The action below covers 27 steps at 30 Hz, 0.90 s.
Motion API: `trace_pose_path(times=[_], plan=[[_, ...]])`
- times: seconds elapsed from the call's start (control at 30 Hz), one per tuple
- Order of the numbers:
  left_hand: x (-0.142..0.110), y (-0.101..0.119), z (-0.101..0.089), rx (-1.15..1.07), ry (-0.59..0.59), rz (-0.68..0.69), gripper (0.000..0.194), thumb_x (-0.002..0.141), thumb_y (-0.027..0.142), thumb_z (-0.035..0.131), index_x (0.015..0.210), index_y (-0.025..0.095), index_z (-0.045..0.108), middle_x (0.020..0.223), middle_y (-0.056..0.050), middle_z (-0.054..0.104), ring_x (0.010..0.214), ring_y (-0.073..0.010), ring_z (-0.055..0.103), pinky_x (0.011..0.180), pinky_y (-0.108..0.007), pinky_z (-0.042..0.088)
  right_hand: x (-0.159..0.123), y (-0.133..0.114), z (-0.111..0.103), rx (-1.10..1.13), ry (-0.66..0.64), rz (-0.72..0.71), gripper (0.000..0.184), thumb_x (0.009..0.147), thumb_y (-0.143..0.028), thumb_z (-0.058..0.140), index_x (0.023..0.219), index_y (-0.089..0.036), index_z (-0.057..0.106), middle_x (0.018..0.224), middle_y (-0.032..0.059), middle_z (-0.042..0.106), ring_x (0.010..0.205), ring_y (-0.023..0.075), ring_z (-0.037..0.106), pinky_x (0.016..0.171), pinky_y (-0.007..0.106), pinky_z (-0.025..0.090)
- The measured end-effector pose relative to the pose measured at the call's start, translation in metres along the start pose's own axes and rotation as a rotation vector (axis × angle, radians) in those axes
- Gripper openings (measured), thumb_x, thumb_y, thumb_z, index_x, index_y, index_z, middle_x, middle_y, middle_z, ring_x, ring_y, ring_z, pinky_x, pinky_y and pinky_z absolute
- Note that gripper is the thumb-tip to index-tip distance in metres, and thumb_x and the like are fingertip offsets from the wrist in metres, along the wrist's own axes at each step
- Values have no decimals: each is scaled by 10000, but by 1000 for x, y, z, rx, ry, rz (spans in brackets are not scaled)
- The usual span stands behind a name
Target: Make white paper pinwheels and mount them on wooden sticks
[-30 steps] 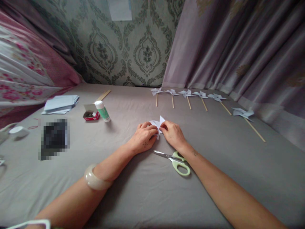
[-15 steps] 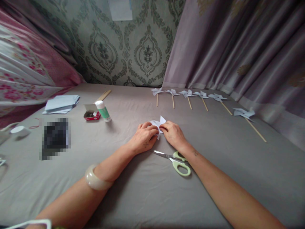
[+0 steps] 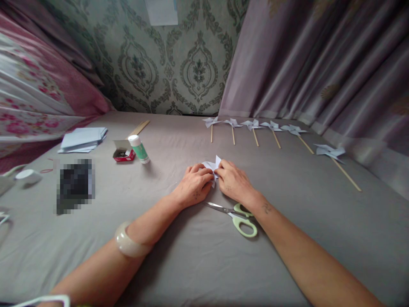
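Observation:
A white paper pinwheel [image 3: 210, 165] lies between my two hands, its pointed blades showing past the fingers. My left hand [image 3: 195, 183] is closed on its left side, fingers bent over the paper. From the right, my right hand [image 3: 234, 179] pinches near the pinwheel's middle, with the fingertips partly hidden. No stick shows under this pinwheel. Just below the hands lie scissors [image 3: 231, 213] with pale green handles, blades pointing left; my right wrist partly covers one handle loop.
Several finished pinwheels on sticks [image 3: 254, 125] lie in a row at the back right. Toward the left are a glue stick [image 3: 139, 149], a small red box [image 3: 124, 155] of dark bits, wooden sticks [image 3: 140, 127], a paper stack [image 3: 83, 138] and a white roundish object [image 3: 27, 176].
My right hand has turned slightly, its fingers more bent over the pinwheel's middle. My left hand stays nearly where it was on the paper.

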<state>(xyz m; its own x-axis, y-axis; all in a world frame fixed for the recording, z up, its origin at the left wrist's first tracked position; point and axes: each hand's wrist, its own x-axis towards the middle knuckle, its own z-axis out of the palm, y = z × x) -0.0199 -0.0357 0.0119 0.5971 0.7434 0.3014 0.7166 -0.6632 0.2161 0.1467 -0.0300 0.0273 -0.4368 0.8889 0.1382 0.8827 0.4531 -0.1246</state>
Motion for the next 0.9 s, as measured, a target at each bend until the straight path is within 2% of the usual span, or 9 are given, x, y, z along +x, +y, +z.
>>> trace_pose_path(times=[0.17,0.33,0.5,0.67,0.77,0.9], plan=[[0,0,0,5,11,-7,224,869,206,464,961,211,669,1096,-60,664,1111,-255,487,910,-422,391,-1,-3,3,-30,-3,-26,342,893,-127,371,1017,-144,690,1052,123,603,1022,227,515,851,311,427],[0,-5,2,-4,33,9,224,866,222,473,943,222,683,1114,-53,662,1112,-245,487,909,-414,391,-1,8,9,92,45,-8,343,862,-126,411,1029,-166,707,1045,103,624,1006,219,539,851,301,439],[0,-8,3,-15,53,0,230,856,215,479,937,226,694,1121,-45,664,1092,-234,495,922,-410,386,0,23,21,356,169,71,392,788,-47,440,1052,-172,702,1022,74,665,965,165,594,889,259,440],[1,-8,3,-12,72,-6,226,857,240,482,911,230,701,1096,-50,677,1068,-233,511,892,-404,397,-2,29,23,456,309,136,356,787,-74,456,1019,-162,710,965,71,703,838,154,636,817,256,473],[1,-9,2,-32,87,-21,221,849,229,483,888,226,700,1093,-48,680,1063,-236,521,884,-414,399,-6,29,20,473,308,113,368,757,-49,457,974,-177,725,940,57,715,824,151,642,805,255,475],[4,-11,-1,-131,183,-95,200,850,229,478,863,211,677,1014,-47,687,990,-208,562,886,-383,414,-10,29,15,477,225,14,338,711,-16,464,763,-195,745,906,37,712,826,144,640,802,238,464]])
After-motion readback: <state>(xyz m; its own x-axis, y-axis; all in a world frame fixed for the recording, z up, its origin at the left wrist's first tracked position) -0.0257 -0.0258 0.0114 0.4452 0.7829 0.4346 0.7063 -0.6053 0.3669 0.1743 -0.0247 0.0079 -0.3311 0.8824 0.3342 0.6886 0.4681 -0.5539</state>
